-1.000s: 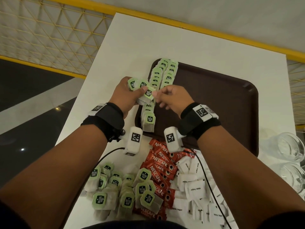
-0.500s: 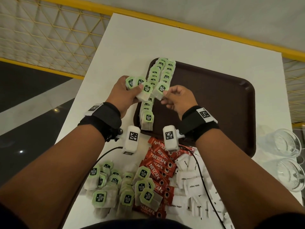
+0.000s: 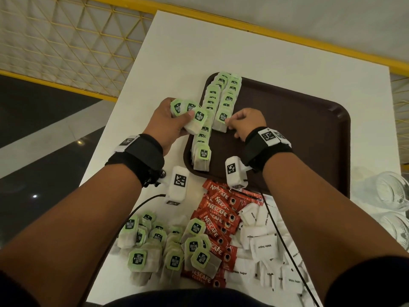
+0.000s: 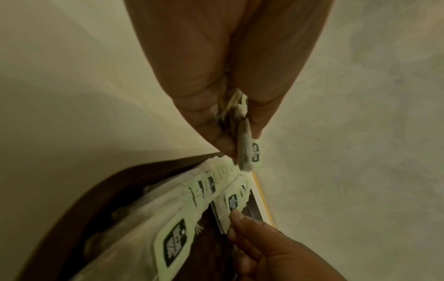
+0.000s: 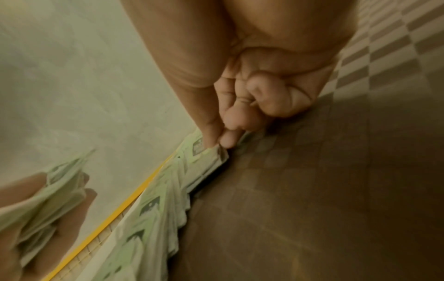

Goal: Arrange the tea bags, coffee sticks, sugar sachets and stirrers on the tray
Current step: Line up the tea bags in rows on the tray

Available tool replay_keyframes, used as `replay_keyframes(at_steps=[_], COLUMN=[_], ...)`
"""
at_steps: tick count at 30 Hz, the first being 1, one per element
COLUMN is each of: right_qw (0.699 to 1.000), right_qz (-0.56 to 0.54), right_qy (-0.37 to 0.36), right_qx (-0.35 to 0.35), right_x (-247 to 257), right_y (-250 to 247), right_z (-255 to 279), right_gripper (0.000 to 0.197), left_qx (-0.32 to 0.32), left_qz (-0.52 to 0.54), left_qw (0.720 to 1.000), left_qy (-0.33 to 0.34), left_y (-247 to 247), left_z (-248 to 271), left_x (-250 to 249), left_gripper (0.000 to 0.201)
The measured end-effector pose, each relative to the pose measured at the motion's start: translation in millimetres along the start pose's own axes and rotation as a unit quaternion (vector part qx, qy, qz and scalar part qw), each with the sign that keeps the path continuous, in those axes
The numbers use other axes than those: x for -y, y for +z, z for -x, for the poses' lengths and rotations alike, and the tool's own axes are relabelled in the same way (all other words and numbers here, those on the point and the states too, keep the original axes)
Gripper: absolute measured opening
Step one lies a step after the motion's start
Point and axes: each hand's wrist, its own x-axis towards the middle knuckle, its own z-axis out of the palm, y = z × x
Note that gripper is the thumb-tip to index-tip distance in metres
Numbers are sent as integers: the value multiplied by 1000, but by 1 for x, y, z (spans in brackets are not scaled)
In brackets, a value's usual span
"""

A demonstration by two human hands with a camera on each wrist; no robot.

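You're mid tea-bag step: right hand [image 3: 244,124] pinches a green-tagged paper tea bag [image 3: 221,120] onto the second row at 9 o'clock of the brown plastic tray [image 3: 309,138]. Left hand [image 3: 168,124] grips a spare bunch [image 3: 190,114]. Next, feed one across.

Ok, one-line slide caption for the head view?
Left hand holds spare tea bags while right hand pinches one onto the tray.
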Motion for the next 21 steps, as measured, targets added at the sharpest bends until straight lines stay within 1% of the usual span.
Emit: replay_keyframes(at_steps=[3, 4, 5, 6, 8, 10, 11, 12, 15, 18, 19, 21], right_qw=[999, 998, 998, 998, 993, 985, 981, 979, 978, 970, 968, 974], right_qz=[-2, -10, -23, -43, -94, -113, -112, -120, -170, -225, -230, -209], right_qy=[-7, -18, -31, -43, -57, -66, -76, -85, -73, -43, -37, -31], right_qx=[-44, -53, -47, -26, 46, 116, 135, 139, 99, 88, 88, 82], right_x=[-1, 0, 3, 5, 11, 13, 11, 10, 4, 0, -2, -5], right_y=[-1, -2, -3, -4, -4, -2, 0, 2, 6, 4, 2, 0], right_z=[2, 5, 9, 15, 28, 39, 42, 44, 43, 42, 41, 39], right_gripper=[21, 23, 25, 29, 31, 26, 24, 21, 12, 14, 14, 13], left_qx=[0, 2, 4, 4, 7, 16, 20, 23, 28, 20, 14, 5], left_qz=[8, 8, 9, 10, 14, 12, 10, 9, 15, 15, 19, 22], left_qw=[1000, 1000, 1000, 1000, 1000, 1000, 1000, 1000, 999, 1000, 1000, 999], left_qy=[3, 4, 4, 2, 1, 3, 3, 1, -5, -14, -18, -24], left_y=[5, 7, 8, 9, 12, 16, 19, 21, 24, 22, 19, 14], left_z=[-1, -1, -2, -2, -1, 0, 1, 2, 4, 4, 3, 3], left_x=[1, 1, 2, 3, 3, 3, 3, 3, 4, 5, 5, 5], left_gripper=[27, 26, 24, 23, 26, 34, 36, 37, 35, 24, 20, 19])
